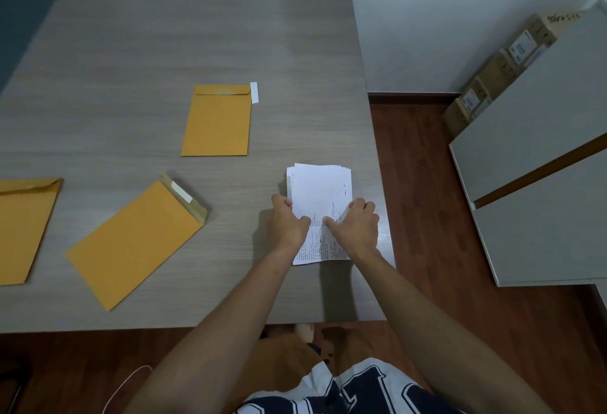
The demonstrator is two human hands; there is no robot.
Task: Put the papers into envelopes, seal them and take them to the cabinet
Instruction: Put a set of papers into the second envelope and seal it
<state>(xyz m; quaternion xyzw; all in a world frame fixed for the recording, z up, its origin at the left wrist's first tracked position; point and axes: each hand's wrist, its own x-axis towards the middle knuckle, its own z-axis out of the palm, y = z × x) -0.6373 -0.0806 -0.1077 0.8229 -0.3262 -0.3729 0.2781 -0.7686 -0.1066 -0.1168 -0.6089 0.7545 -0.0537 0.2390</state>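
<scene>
Both hands are gripping a stack of printed papers (pixel 320 196) lying near the right edge of the bench (pixel 164 35): the left hand (pixel 287 221) is clamped on its left side, the right hand (pixel 356 226) on its right. Three yellow envelopes are lying apart on the bench: one (pixel 216 121) beyond the papers to the left, one (pixel 138 242) angled nearer, one (pixel 23 226) at the far left.

Both bare forearms reach forward and converge. The left hand (pixel 289 221) curls its fingers under, thumb on top, its grip closed on the paper stack's (pixel 320 196) left edge. The right hand (pixel 356 224) pinches the right edge likewise, knuckles up.
</scene>
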